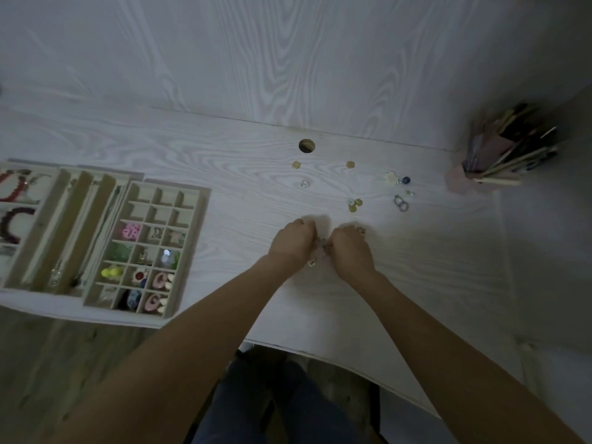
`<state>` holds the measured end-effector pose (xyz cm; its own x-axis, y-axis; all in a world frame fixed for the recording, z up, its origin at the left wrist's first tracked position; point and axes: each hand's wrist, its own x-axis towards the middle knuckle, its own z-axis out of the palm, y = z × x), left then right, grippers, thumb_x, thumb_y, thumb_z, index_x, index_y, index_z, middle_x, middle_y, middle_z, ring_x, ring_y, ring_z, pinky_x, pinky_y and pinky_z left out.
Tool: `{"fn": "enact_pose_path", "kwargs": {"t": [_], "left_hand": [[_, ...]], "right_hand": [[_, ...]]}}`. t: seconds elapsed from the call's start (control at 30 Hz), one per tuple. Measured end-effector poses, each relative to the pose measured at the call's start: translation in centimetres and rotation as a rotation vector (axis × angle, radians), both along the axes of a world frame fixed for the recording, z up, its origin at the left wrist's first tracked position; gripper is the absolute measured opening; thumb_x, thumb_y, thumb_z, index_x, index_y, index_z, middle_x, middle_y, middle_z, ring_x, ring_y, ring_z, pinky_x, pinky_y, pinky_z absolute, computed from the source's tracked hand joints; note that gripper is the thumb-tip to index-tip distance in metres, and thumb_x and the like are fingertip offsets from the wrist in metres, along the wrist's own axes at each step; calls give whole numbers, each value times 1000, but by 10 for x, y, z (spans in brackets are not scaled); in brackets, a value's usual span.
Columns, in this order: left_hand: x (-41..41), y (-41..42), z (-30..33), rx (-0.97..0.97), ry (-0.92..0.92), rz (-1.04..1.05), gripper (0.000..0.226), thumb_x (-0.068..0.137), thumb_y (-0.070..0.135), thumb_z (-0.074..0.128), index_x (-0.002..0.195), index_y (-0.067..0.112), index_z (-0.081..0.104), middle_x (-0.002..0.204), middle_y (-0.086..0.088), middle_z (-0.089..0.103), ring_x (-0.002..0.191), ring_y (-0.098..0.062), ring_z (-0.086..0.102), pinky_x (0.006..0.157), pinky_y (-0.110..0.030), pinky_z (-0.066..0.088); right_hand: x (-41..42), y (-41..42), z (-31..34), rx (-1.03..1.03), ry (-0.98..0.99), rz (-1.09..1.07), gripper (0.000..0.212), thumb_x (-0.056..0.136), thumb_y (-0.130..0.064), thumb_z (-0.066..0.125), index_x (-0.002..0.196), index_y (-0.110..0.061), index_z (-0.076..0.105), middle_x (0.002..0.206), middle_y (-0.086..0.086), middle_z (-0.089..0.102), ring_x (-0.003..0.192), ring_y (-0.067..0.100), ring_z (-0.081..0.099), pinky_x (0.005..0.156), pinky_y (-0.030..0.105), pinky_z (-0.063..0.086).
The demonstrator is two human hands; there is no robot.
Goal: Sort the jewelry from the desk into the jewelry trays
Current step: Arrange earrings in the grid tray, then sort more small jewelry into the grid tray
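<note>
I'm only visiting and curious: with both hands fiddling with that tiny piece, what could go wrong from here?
The left hand and right hand pinch a small jewelry piece over the desk; it might slip and fall off the near edge. The cable hole could swallow the nearby gold studs. The loose rings may roll if bumped.

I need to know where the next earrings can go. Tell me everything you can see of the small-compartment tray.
The small-compartment tray is a pale, wood-looking rectangle divided into three columns of little square cells. It lies flat on the desk at the left, tilted slightly, touching a longer tray beside it. The two farthest rows look empty; nearer cells hold colourful pieces, pink, green, yellow, red and blue. Neither hand touches it.
</note>
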<state>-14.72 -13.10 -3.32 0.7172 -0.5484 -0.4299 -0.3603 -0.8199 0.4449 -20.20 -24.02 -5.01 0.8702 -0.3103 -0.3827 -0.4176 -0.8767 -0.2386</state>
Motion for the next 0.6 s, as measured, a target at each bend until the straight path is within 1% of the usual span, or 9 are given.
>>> {"fn": "enact_pose_path", "kwargs": {"t": [0.1, 0.17, 0.23, 0.3, 0.33, 0.4, 0.47, 0.53, 0.6], "left_hand": [[4, 16, 11, -22, -39, 10, 24, 97, 16, 43, 113, 4, 56, 115, -18, 53, 105, -34, 51, 88, -40, 43], [8, 37, 21, -57, -74, 39, 22, 97, 16, 43, 111, 6, 56, 111, -15, 54, 103, -32, 51, 85, -37, 41], [12, 64, 31, -111, -60, 97, 21, 96, 13, 46, 115, 8, 55, 109, -13, 54, 100, -29, 53, 83, -33, 41], [17, 92, 42, -144, -40, 131, 29, 95, 11, 48, 124, 11, 53, 109, -12, 55, 97, -26, 56, 82, -26, 39], [20, 108, 48, -150, -44, 136, 32, 95, 10, 48, 126, 13, 54, 108, -11, 55, 96, -25, 57, 81, -23, 37], [26, 142, 58, -153, -64, 131, 30, 94, 10, 48, 122, 15, 59, 102, -11, 55, 91, -24, 58, 74, -18, 33], [31, 174, 66, -163, -81, 140, 27, 93, 8, 50, 116, 15, 63, 95, -8, 52, 85, -24, 57, 69, -19, 31], [35, 205, 73, -189, -81, 166, 24, 92, 7, 50, 111, 14, 64, 93, -7, 52, 82, -24, 56, 70, -24, 36], [38, 239, 77, -207, -72, 195, 21, 94, 8, 51, 110, 14, 63, 95, -6, 56, 82, -22, 57, 68, -23, 39]], "right_hand": [[2, 6, 10, 79, -57, 1, 14, 93, -4, 46, 100, -2, 58, 106, 15, 59, 97, 28, 56, 76, 34, 43], [6, 18, 26, 201, -130, 17, 7, 96, -7, 44, 93, -9, 50, 95, 9, 60, 84, 23, 56, 69, 33, 43], [11, 38, 45, 351, -191, 42, 10, 96, -9, 49, 87, -13, 47, 89, 4, 61, 76, 19, 56, 65, 32, 46], [18, 60, 59, 455, -251, 71, 10, 94, -6, 53, 86, -13, 51, 85, 3, 63, 75, 17, 59, 67, 30, 48], [24, 73, 64, 479, -268, 91, 8, 93, -5, 55, 89, -12, 55, 83, 1, 63, 76, 15, 59, 68, 24, 47], [35, 102, 72, 514, -278, 121, 7, 91, -5, 57, 95, -9, 61, 79, -3, 62, 74, 8, 57, 64, 10, 42], [46, 130, 79, 574, -291, 117, 7, 89, -5, 59, 92, -8, 65, 77, -4, 63, 69, 1, 55, 61, 2, 39], [54, 155, 83, 638, -292, 96, 6, 88, -5, 62, 85, -8, 67, 72, -9, 60, 68, -7, 51, 60, -1, 36], [60, 182, 84, 668, -261, 97, 10, 89, -7, 62, 81, -13, 65, 70, -14, 56, 69, -5, 52, 59, 1, 36]]}}
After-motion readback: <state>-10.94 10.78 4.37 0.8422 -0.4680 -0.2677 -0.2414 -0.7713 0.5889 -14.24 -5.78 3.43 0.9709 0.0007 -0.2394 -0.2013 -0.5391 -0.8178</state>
